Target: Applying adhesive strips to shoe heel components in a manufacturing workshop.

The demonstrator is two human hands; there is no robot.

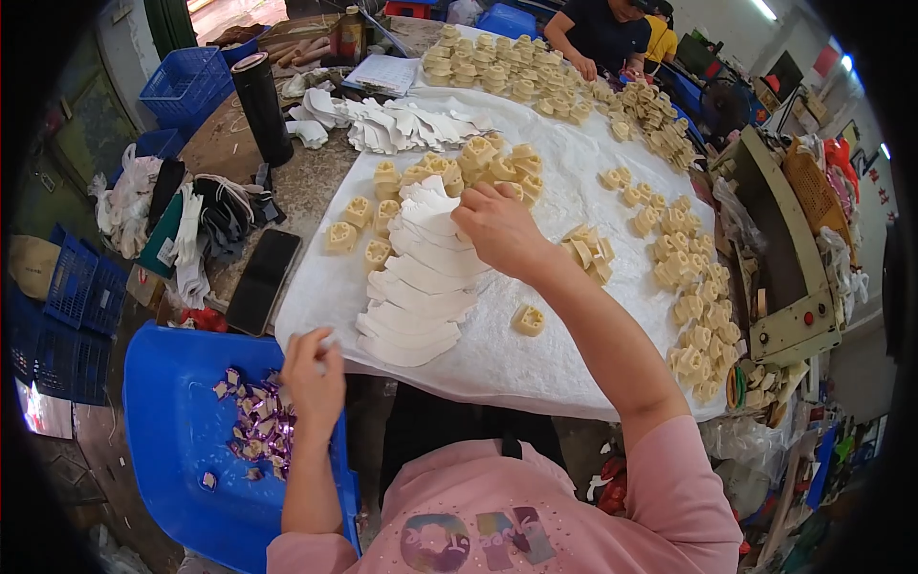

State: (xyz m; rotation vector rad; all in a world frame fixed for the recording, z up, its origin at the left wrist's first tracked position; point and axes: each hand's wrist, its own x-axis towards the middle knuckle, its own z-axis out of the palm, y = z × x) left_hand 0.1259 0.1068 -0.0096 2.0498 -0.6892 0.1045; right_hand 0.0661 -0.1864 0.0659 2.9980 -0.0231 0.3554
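A crowded workshop is seen, with a long surface [316, 287] covered by a white cloth, at the far end of which other persons are seated. On the cloth a fanned row of white cut pieces [421, 277] is laid, each piece overlapping the next; its long axis runs from the near edge away toward the far end, slightly to the right. The right hand [499, 230] is placed on the far end of this row, and its fingers are closed narrowly on the top piece. The left hand [314, 368] is held over a blue tray [172, 421] beside the surface, its fingers pinched together; what is between them cannot be told. Small purple scraps [256, 426] are lying in the tray. Many yellowish blocks [478, 163] are spread around the row. A black phone [263, 279] and a black cylinder [261, 107] are seen to the left.
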